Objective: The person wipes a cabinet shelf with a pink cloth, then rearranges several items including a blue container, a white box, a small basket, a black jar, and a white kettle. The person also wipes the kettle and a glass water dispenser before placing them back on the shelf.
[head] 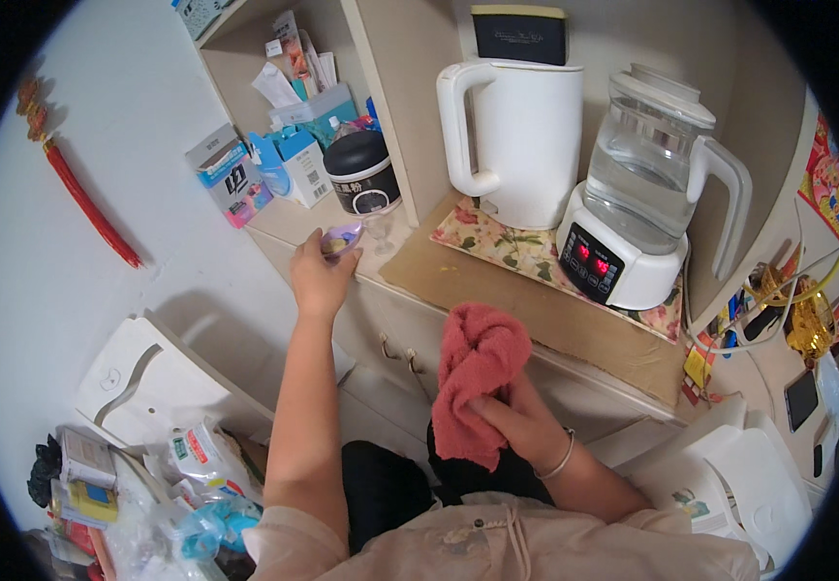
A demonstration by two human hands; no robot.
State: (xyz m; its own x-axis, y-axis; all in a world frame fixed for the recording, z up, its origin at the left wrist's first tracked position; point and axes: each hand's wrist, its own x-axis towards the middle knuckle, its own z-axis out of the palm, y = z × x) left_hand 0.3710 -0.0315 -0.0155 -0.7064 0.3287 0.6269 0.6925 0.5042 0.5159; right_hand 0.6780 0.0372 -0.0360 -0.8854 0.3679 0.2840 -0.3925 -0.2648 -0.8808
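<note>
My left hand [323,272] grips a small purple dish [343,234] at the cabinet shelf's front edge; small items lie in the dish. Just right of it stands a small clear glass cup [382,234]. A black-lidded jar [361,174] is behind them. In front of my body, my right hand [525,425] holds a crumpled red cloth [474,378], away from the cabinet. Beyond the cloth, a white kettle [528,145] and a glass kettle [637,171] with water, on a white heating base [619,261] with a lit display, stand on a floral mat [507,247].
Small boxes [230,174] and a tissue container [314,109] crowd the left shelf. A dark box [520,35] sits behind the white kettle. White chairs [165,385] flank me, with bags [209,457] at lower left. A cable [743,348] and a phone [802,401] are at right.
</note>
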